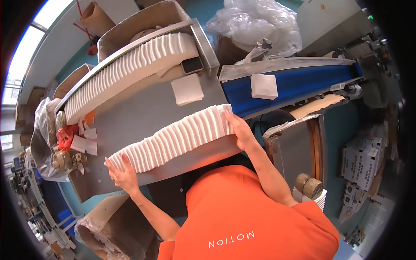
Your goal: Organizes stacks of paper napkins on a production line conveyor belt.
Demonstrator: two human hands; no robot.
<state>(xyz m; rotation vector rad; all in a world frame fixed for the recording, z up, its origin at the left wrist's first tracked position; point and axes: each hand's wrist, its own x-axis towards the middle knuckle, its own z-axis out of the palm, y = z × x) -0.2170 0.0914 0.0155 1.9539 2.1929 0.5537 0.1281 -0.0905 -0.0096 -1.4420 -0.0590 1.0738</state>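
- Pressing on opposite ends, the left hand (pixel 123 174) and the right hand (pixel 239 130) are clamping a long row of napkins (pixel 177 141) between them; how firmly, this view is not showing well.
- Should either hand be loosening, the end pieces could be fanning out, since only that squeeze seems to be holding the row together.
- Pushing too hard or unevenly could be making the middle buckle, the folds looking thin and soft.
- White and closely packed, the napkins are standing on edge, their tops forming wavy ridges.
- That row is resting along the near side of the gray table (pixel 134 123).
- Beyond it, a small stack (pixel 187 89) is lying near a phone (pixel 192 65), and a second row (pixel 130 71) is lining the far rail.
- Rightward, another stack (pixel 264 86) is sitting on a blue belt (pixel 236 93).
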